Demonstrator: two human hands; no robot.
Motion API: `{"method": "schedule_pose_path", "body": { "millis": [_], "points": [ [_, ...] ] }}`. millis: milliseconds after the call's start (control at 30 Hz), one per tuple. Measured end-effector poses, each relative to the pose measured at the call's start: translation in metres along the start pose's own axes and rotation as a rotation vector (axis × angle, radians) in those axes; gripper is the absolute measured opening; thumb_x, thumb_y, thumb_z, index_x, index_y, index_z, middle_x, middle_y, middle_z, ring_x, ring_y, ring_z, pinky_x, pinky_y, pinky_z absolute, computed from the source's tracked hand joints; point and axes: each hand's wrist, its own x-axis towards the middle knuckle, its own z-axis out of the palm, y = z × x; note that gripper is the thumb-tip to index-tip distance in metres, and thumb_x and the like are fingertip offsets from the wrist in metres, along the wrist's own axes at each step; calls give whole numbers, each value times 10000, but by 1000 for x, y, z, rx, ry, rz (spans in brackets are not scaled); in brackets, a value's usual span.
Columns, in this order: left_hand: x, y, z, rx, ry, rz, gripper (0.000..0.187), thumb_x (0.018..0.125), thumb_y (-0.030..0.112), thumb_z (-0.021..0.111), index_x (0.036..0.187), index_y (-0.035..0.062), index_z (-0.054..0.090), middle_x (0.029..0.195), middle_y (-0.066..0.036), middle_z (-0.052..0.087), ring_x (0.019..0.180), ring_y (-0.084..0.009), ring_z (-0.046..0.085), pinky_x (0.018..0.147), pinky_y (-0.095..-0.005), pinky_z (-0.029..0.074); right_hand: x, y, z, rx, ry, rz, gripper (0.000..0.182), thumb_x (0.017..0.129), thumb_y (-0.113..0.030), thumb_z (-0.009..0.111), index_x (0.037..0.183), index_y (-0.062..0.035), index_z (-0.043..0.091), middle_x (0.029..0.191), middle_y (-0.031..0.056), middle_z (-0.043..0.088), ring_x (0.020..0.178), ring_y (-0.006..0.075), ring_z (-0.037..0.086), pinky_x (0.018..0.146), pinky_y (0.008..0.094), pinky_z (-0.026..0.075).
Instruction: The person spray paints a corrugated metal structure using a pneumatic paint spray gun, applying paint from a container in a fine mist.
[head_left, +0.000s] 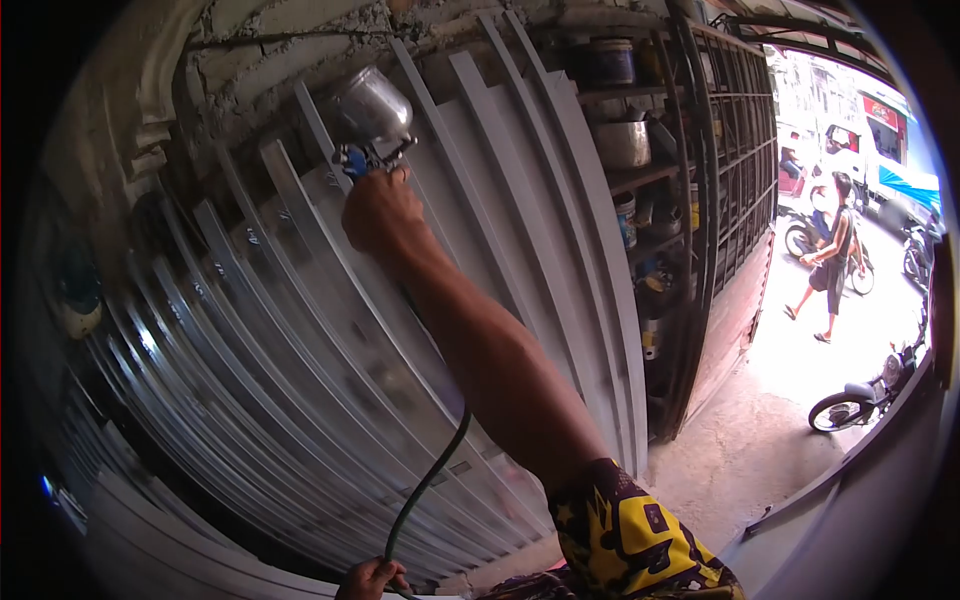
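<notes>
My right hand (pixel 385 212) is stretched out high and wrapped round the handle of a spray gun (pixel 358 160). A shiny metal paint cup (pixel 372 105) sits on top of the gun, tilted. The gun is close to the upper ends of long metal channels (pixel 470 170) leaning against the wall; those on the right look evenly grey, those on the left shinier. At the bottom edge, my left hand (pixel 372 580) is closed round a dark green hose (pixel 428 478), which runs up behind my right arm.
Shelves (pixel 635 180) with cans and a pot stand right of the channels, beside a metal grille (pixel 735 150). Beyond, a person (pixel 835 255) walks in the bright street near a parked motorcycle (pixel 865 400). A rough block wall (pixel 270 65) rises behind the channels.
</notes>
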Motion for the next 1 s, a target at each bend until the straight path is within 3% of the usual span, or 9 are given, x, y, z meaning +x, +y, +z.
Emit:
{"method": "schedule_pose_path", "body": {
  "millis": [67,167,467,567,667,767,1000],
  "points": [
    [-1,3,-3,58,38,8,399,1048,370,535,1042,-6,671,816,-80,717,740,-155,678,701,-310,552,16,-12,-4,-37,62,-51,341,846,-66,598,1128,120,643,1282,402,491,1041,490,660,882,476,569],
    [-5,10,-3,72,57,43,402,1055,367,522,1029,-8,666,815,-83,716,742,-150,677,703,-308,552,29,-28,-16,0,76,-54,340,843,-80,628,1131,97,663,1317,396,474,1097,468,647,894,450,567],
    [-6,33,-3,-105,-6,111,423,1052,397,519,1021,-2,659,810,-85,712,760,-159,683,717,-310,555,68,-56,-27,-136,140,-104,563,833,-148,706,1298,124,542,1380,308,484,1222,389,602,952,409,544],
    [-6,47,-4,-94,-15,112,430,1053,404,514,1023,-1,658,817,-81,707,778,-159,688,727,-306,557,72,-65,-33,-61,139,-82,560,835,-135,699,1296,135,533,1386,304,481,1224,386,601,965,405,538],
    [-5,48,-2,-155,-35,83,435,1052,412,511,1026,4,658,820,-80,703,788,-165,694,737,-304,559,71,-70,-36,-49,137,-86,557,903,-200,656,1331,133,526,1423,290,476,1382,372,445,1064,351,476],
    [-5,60,0,-197,-55,79,441,1053,418,506,1023,5,659,819,-80,700,785,-167,694,739,-304,560,75,-69,-31,-25,219,-106,496,853,-129,660,1261,136,562,1384,332,465,1193,396,617,946,418,547],
    [-1,56,0,-153,-47,87,433,1059,404,498,1018,2,656,823,-84,704,783,-163,689,737,-301,560,80,-57,-21,-15,233,-146,434,873,-138,626,1191,157,599,1354,380,445,1150,459,624,931,434,554]
  ]
}}
